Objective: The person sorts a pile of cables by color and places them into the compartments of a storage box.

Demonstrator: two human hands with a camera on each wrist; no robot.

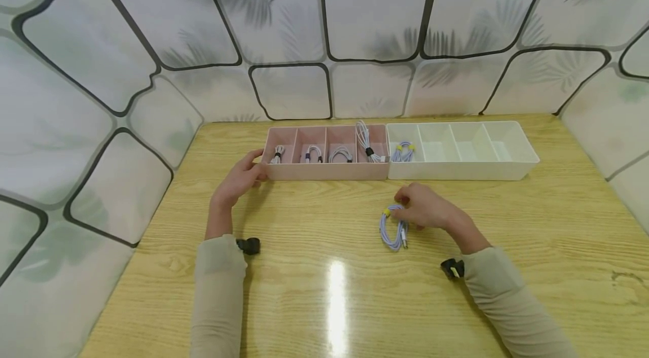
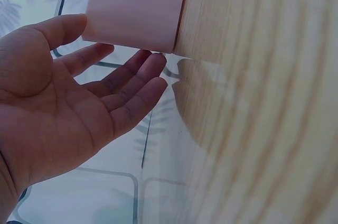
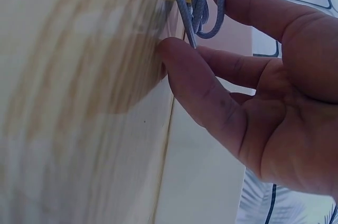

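Observation:
My right hand (image 1: 425,207) holds a coiled lilac cable (image 1: 386,237) by its right edge, thumb and fingers curled about it. A yellow tie bands the coil, and a metal plug hangs at its lower end. In the right wrist view, loops of the same cable (image 3: 203,10) show between thumb and fingertips. My left hand (image 1: 238,179) is at the left end of the pink divided box (image 1: 327,172), its thumb and fingertips at the wall and its palm holding nothing. The left wrist view shows that box's end (image 2: 137,10) beside loosely bent fingers.
A white divided box (image 1: 456,171) adjoins the pink one on the right; its leftmost compartment holds a lilac cable (image 1: 403,153). Bundled cables lie in the pink compartments, one grey cable (image 1: 364,138) rising above the rim. Both boxes stand near the wooden table's (image 1: 304,290) back edge.

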